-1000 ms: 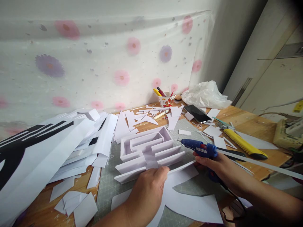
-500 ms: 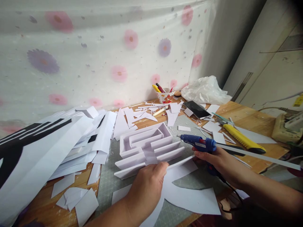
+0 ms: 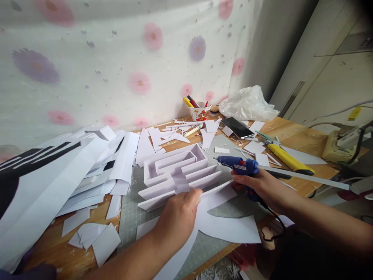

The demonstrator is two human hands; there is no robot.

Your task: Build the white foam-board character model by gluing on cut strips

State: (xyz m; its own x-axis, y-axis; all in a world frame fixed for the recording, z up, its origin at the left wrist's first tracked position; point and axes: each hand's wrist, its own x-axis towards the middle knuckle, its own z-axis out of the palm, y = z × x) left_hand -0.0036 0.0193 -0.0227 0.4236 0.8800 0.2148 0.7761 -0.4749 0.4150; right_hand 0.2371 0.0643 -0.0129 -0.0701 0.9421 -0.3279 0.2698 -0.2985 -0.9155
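My right hand (image 3: 258,182) is closed around a blue glue gun (image 3: 237,164), its nozzle pointing left. A long white stick (image 3: 309,179) reaches back from the gun. Between my hands runs a thin white board strip (image 3: 217,189); my left hand (image 3: 182,210) pinches its left end, and my right fingertips are at its other end. Just beyond my left hand sits a white board model (image 3: 175,167) with upright walls forming a maze-like letter shape. Curved white sheet cutouts (image 3: 230,229) lie beneath my hands on the cutting mat (image 3: 131,217).
Stacked white sheets (image 3: 87,175) fill the left side. Board scraps (image 3: 157,136), a bowl of pens (image 3: 199,112), a phone (image 3: 237,127) and a plastic bag (image 3: 247,104) lie at the back. A yellow cutter (image 3: 288,157) lies right, near a power strip (image 3: 340,146).
The camera view has shifted a little, so everything sits slightly further left and mostly higher. Both hands keep the same grip, with no clear movement against the model.
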